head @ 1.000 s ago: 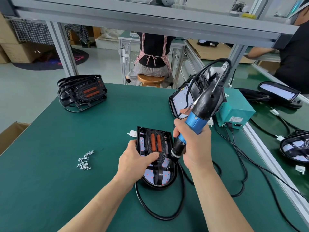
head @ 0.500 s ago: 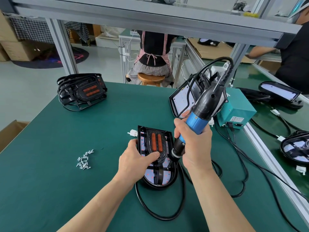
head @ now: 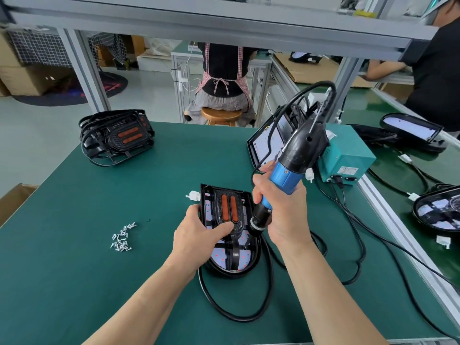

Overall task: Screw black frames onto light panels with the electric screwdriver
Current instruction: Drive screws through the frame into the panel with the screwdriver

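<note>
Both hands busy: right hand (head: 286, 215) grips screwdriver (head: 296, 165) (left hand (head: 196, 237) steadies frame (head: 227, 210)).

Table mat (head: 74, 282): dark green, plain
Electric screwdriver (head: 286, 175): blue grip, black upper body, black chuck with a silver ring
Frame (head: 217, 205): black, two orange-red bars in its centre
Light panel (head: 245, 260): pale lilac-white, dotted with small red points
Screws (head: 122, 239): silver-white
Cable (head: 249, 318): black
Power box (head: 348, 158): teal, white label
Stack of frames (head: 117, 135): black, orange bars
Apron (head: 207, 75): red-and-white check
Stool (head: 221, 115): tan wood
Bench rails (head: 199, 23): pale grey metal
Cardboard boxes (head: 25, 78): brown
</note>
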